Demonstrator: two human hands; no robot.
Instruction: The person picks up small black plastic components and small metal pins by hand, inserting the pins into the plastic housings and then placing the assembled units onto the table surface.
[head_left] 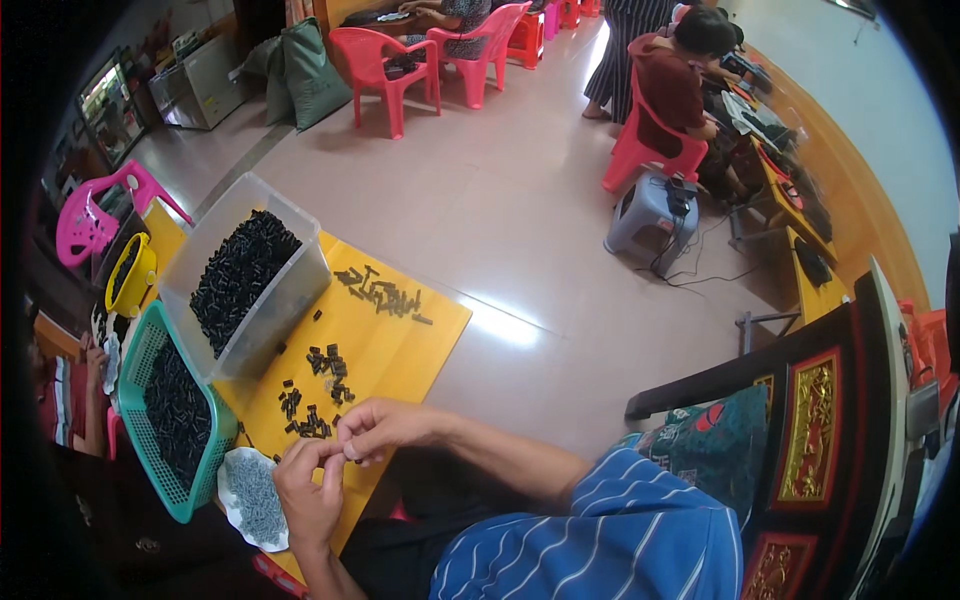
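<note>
My left hand (308, 488) and my right hand (388, 426) meet above the near edge of the yellow table (405, 365). Both have their fingers pinched together, and whatever is between them is too small and hidden to name. Just beyond the fingertips lie loose small black parts (312, 422), with another cluster of black pieces (328, 362) behind. Thin dark pieces (380, 293) are scattered at the far right corner. Beside my left hand is a white dish (229, 487) of small silvery pieces (258, 498).
A clear plastic bin (312, 262) and a green basket (140, 425), both heaped with black parts, stand on the left. A yellow basket (143, 280) is farther off. A person (668, 85) sits on a pink chair near a grey stool (648, 225) with cables. Carved dark furniture (860, 400) stands right.
</note>
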